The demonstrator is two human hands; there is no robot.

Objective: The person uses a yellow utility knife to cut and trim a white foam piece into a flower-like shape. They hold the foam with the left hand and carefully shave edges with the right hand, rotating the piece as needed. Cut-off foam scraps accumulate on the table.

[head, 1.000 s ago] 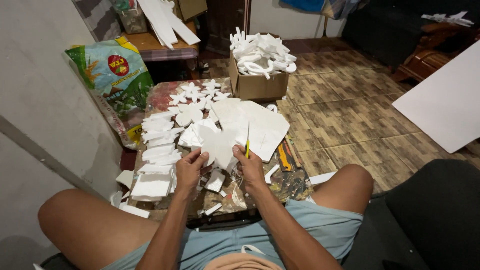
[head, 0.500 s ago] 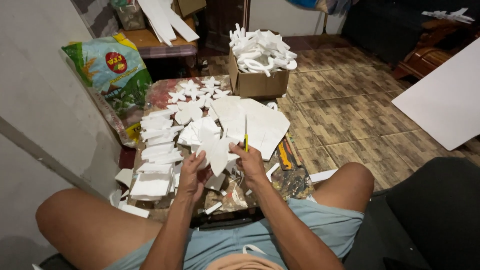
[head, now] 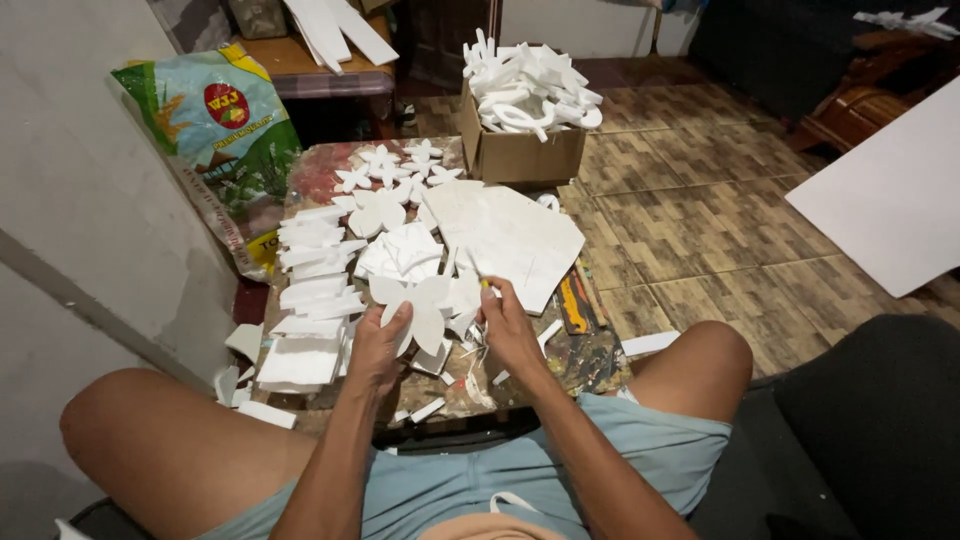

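Observation:
My left hand (head: 380,345) holds a white foam flower cutout (head: 425,305) by its lower left petal, above a low paint-stained board (head: 590,355). My right hand (head: 505,325) grips a thin yellow-handled cutter (head: 480,280), its blade at the right edge of the flower. Small white offcuts lie under both hands. A large white foam sheet (head: 510,235) lies just beyond the hands. Finished flower cutouts (head: 395,180) lie at the board's far end.
A stack of white foam strips (head: 310,290) runs down the left of the board. A cardboard box (head: 520,150) full of foam shapes stands behind. A printed sack (head: 215,130) leans on the left wall. A big white sheet (head: 890,200) lies on the tiled floor at right.
Both hands have drawn closer to my body with the flower cutout. The cutter has tilted from upright to a slant against the flower's right edge.

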